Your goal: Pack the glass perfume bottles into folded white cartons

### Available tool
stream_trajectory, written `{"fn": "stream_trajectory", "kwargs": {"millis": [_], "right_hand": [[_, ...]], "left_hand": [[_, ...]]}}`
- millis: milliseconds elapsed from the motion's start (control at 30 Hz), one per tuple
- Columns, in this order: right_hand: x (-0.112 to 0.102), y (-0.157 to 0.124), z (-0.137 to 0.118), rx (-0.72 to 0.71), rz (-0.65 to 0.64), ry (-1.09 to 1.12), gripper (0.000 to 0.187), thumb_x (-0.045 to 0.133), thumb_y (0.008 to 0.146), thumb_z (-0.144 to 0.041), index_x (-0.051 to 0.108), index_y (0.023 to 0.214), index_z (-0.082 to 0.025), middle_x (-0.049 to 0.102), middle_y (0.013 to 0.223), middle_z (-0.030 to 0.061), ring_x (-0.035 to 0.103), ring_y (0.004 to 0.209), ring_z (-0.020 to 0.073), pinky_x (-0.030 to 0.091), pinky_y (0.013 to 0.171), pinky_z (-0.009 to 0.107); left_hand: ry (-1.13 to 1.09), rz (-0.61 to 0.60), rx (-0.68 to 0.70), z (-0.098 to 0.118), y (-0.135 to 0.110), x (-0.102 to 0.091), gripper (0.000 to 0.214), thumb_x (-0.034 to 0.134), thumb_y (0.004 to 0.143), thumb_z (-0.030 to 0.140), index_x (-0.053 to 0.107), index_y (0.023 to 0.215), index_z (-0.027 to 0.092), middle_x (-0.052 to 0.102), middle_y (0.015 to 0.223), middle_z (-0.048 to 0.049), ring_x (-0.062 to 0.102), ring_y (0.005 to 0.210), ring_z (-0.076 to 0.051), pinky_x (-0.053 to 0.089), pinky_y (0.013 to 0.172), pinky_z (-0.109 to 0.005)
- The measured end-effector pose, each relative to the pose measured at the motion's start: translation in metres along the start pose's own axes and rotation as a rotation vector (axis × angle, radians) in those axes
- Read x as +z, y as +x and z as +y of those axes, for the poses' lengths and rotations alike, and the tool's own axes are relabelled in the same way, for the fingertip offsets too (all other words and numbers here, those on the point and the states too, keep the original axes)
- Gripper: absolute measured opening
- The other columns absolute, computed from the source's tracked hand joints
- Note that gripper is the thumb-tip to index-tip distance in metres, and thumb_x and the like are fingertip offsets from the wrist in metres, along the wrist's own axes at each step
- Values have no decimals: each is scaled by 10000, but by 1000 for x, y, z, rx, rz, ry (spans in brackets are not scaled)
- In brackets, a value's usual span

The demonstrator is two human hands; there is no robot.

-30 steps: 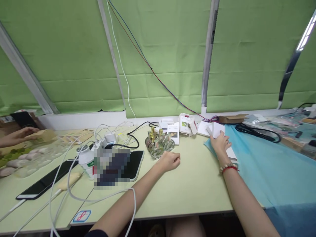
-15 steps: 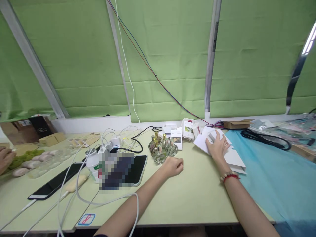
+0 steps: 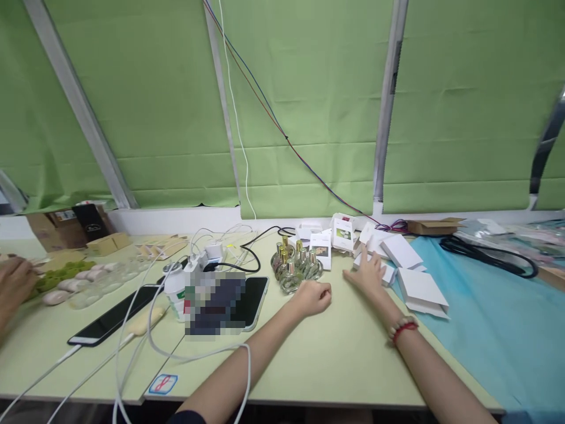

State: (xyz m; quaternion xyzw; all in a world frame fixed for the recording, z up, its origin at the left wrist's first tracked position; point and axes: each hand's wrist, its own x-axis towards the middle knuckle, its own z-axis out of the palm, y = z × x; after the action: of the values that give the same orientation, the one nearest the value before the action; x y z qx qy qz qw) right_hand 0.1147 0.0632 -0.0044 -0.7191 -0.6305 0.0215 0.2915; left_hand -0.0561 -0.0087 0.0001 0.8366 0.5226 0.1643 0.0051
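Note:
My left hand [image 3: 313, 298] rests on the table, curled into a fist; nothing sticks out of it. Just behind it stand several clear glass perfume bottles [image 3: 290, 280] with gold spray tops. My right hand [image 3: 369, 273] is open with its fingers spread, in front of a loose pile of white boxes. The fingertips reach the near side of the pile; whether they touch is hard to tell. Beside that hand lie a flat white box [image 3: 420, 288] and another white box [image 3: 402, 252]. A printed white box [image 3: 343, 234] leans behind the bottles.
To the left are a phone [image 3: 253, 300], a white bottle [image 3: 175, 290], plugs and chargers [image 3: 207, 259], and trailing white cables [image 3: 212, 355]. Another person's hand [image 3: 16, 282] is at the far left. Blue cloth [image 3: 494, 318] covers the right side, with a coiled black cable [image 3: 489, 256] on it.
My right hand has let go of the white boxes it held and moved left, its fingers spreading. Those boxes now lie apart on the table and cloth. My left fist stays put.

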Motion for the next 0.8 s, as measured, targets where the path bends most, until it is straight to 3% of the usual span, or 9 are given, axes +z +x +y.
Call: {"fn": "stream_trajectory", "kwargs": {"millis": [167,333,400,600,800], "right_hand": [[2,-18,-17,-154,-101,-24,806,589,716,-288,246,1434,-155,495,1238,189,490,1143,317,309,950,421],[-4,-12,-13,1,-207,-124,800,585,678,-545,379,1365,-192,455,1297,203,387,1221,418,268,933,551],[-5,-12,-11,-13,-250,-145,773,535,697,-591,411,1341,-182,470,1282,208,409,1203,413,289,910,534],[-10,-26,-18,-220,-203,-215,499,480,766,-394,517,1197,-145,583,1097,189,554,1023,349,346,837,457],[-7,-35,-22,-221,-186,-243,470,449,793,-339,506,1209,-128,592,1090,217,564,988,360,358,800,471]], "left_hand": [[-26,-10,-5,0,1,-3,224,437,768,181,657,728,200,661,646,-4,562,596,-131,326,571,-233],[-23,6,35,-3,2,-1,216,435,764,174,642,709,198,647,632,-2,542,579,-128,306,565,-239],[-37,13,24,-4,3,0,222,425,765,170,635,699,198,629,606,4,522,555,-123,300,558,-239],[-65,13,-7,-3,4,-3,216,426,762,183,633,704,202,630,618,4,509,553,-122,288,547,-232],[-45,-10,-33,-1,3,-3,230,426,781,195,649,727,199,650,642,-1,543,579,-131,311,563,-235]]}}
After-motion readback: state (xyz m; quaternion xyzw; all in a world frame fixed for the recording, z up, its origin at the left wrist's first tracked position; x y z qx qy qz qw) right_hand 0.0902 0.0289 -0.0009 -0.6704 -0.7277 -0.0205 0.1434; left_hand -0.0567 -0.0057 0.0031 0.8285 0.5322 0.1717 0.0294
